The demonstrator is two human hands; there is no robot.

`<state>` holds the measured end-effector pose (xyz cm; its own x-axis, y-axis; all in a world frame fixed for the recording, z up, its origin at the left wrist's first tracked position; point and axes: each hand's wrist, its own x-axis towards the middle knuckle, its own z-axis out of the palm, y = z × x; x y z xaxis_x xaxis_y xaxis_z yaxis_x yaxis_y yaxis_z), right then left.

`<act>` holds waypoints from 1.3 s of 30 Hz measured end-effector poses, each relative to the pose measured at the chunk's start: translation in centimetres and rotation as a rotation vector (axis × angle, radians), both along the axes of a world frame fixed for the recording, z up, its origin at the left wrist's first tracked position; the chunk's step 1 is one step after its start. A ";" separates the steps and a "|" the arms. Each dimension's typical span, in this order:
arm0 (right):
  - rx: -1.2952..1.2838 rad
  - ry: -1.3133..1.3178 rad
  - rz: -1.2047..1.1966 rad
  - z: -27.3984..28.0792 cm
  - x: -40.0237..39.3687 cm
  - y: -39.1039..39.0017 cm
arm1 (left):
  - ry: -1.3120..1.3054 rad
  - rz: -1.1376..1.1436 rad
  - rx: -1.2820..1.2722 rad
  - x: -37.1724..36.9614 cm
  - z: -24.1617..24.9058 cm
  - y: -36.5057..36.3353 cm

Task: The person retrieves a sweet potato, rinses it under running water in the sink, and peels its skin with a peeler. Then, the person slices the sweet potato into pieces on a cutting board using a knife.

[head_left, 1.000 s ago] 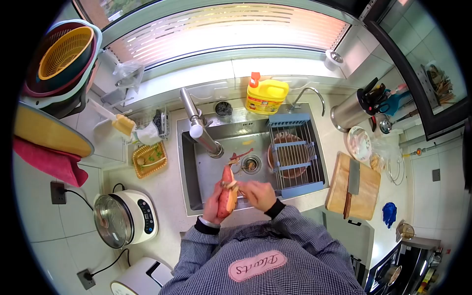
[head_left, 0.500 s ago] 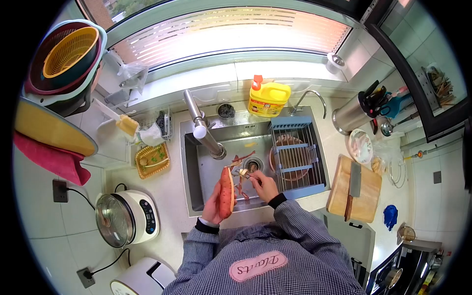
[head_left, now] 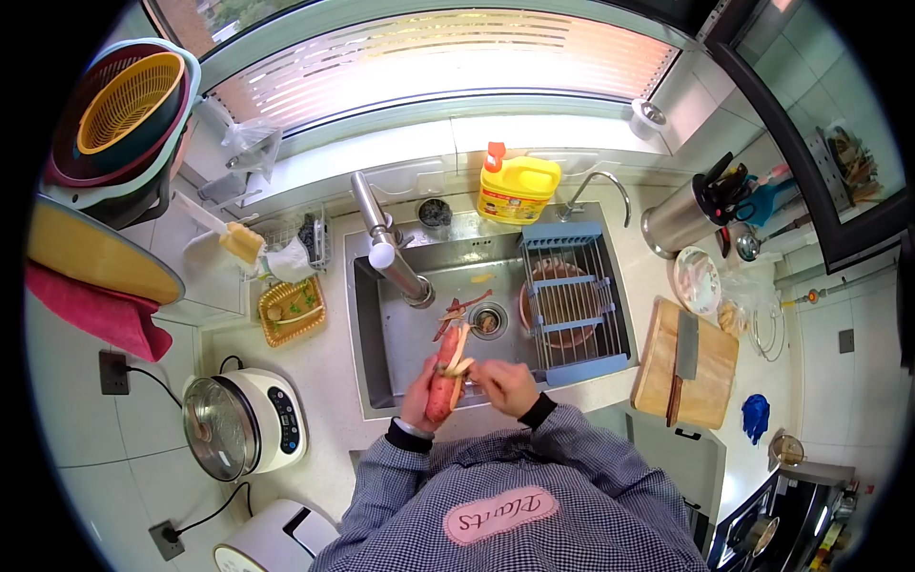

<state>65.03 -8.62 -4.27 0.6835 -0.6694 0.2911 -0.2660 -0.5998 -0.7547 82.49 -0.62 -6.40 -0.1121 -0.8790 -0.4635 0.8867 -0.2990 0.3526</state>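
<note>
Over the sink's front edge, my left hand (head_left: 417, 398) holds a red-skinned sweet potato (head_left: 441, 396) upright, its fingers wrapped round the left side. A pale peeled strip runs down the right side of the root. Closed against that side, my right hand (head_left: 508, 386) grips a peeler (head_left: 461, 366), mostly hidden by the fingers and a curl of peel. Red peel strips (head_left: 462, 309) lie in the metal sink (head_left: 391, 329), left of the drain (head_left: 488, 321).
A faucet (head_left: 398, 269) leans over the sink's left part. Blue drying rack (head_left: 572, 307) spans its right side. Cutting board (head_left: 720, 372) with a cleaver (head_left: 686, 348) lies right. Yellow jug (head_left: 518, 189) stands behind; a small basket (head_left: 291, 310) and cooker (head_left: 248, 426) are left.
My right hand has moved down and closer to the front edge, along the sweet potato. A peel strip now curls off its side. The root sits slightly lower and more tilted.
</note>
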 end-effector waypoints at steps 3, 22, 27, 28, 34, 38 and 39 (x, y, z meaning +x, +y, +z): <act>-0.037 -0.020 -0.022 -0.2 0.5 -1.6 | 0.092 0.004 0.026 -0.1 -1.3 0.7; 2.513 -0.636 -0.319 -11.9 0.0 -2.6 | 0.025 0.282 0.217 3.1 -1.9 2.9; 2.368 -0.648 -0.053 -8.8 0.2 -2.8 | 0.048 0.266 0.163 2.9 -2.7 2.3; 1.949 -0.489 -0.103 -6.9 0.7 -2.0 | 0.048 0.266 0.162 2.9 -2.9 2.1; 0.372 -0.111 0.153 1.2 1.8 1.1 | 0.031 0.145 0.117 2.3 -3.2 1.4; 0.049 -0.050 0.144 1.6 1.3 1.6 | 0.093 0.104 0.117 1.0 0.2 0.9; -0.020 0.045 0.132 1.9 1.3 1.5 | 0.145 0.095 0.136 0.7 0.4 1.0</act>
